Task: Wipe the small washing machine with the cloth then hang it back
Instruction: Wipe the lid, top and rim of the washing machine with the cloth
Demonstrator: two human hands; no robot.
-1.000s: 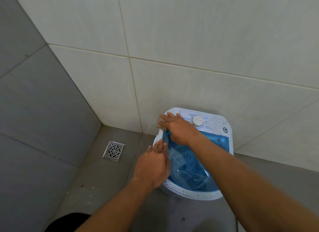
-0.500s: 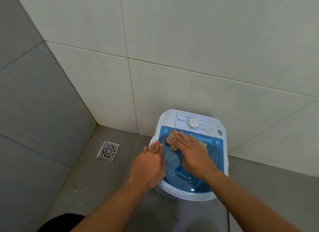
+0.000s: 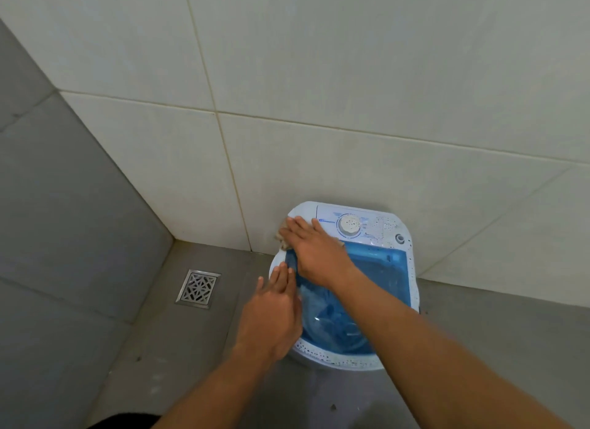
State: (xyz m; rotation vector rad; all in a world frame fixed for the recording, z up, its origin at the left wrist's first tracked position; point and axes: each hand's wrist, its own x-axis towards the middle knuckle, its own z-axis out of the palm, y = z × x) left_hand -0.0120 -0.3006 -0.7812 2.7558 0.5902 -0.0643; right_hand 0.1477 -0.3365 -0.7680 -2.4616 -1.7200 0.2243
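While the right hand point(image 3: 314, 253), fingers straight, presses the cloth point(image 3: 283, 241) onto the upper-left corner of the washing machine point(image 3: 384, 229), lower centre of frame, the left hand point(image 3: 271, 313) rests open on its left rim; wiping seems unfinished, hanging not yet done.

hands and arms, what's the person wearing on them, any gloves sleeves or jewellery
Nothing is worn on them. The left hand and right hand have no gloves, and no rings show. The left forearm and right forearm are uncovered to the frame edge: no sleeves, watch or bracelet in view.
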